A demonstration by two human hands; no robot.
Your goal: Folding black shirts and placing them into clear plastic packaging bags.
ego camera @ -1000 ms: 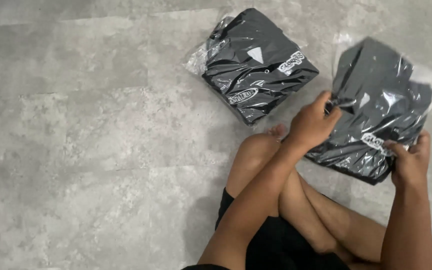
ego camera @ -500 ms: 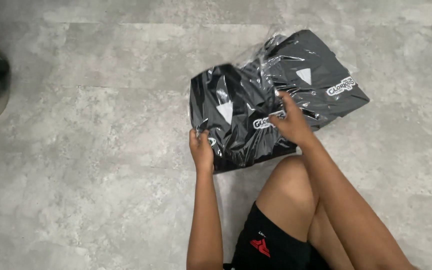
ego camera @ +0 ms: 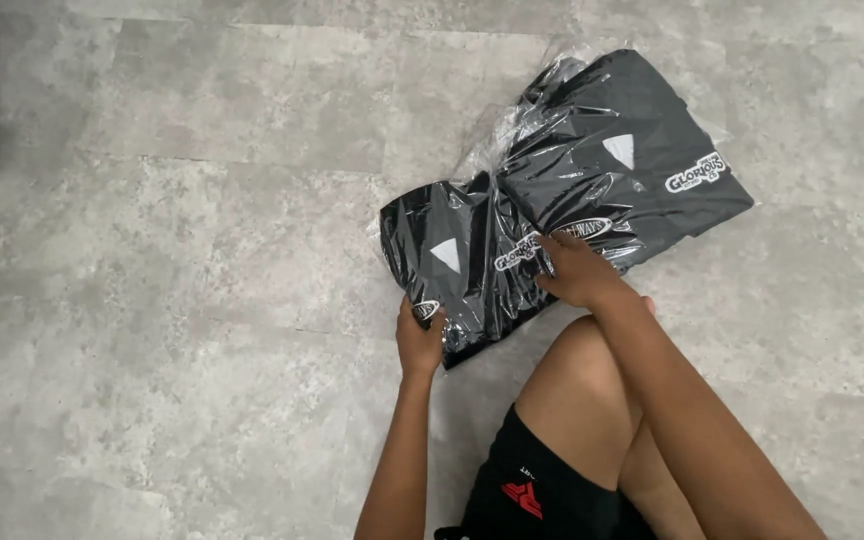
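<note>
bagged black garments (ego camera: 472, 265): 2, overlapping | hands: 2, left (ego camera: 419, 340) gripping nearer bag's corner, right (ego camera: 577, 272) pressing on it

Soft, even light fell from above, moderately bright, on the grey floor (ego camera: 202, 250). White glare streaked the clear wrap of the two black packages (ego camera: 592, 170), hiding parts of the cloth. Faint shadows lay under the arms. The picture was sharp at centre, slightly soft at the edges.
</note>
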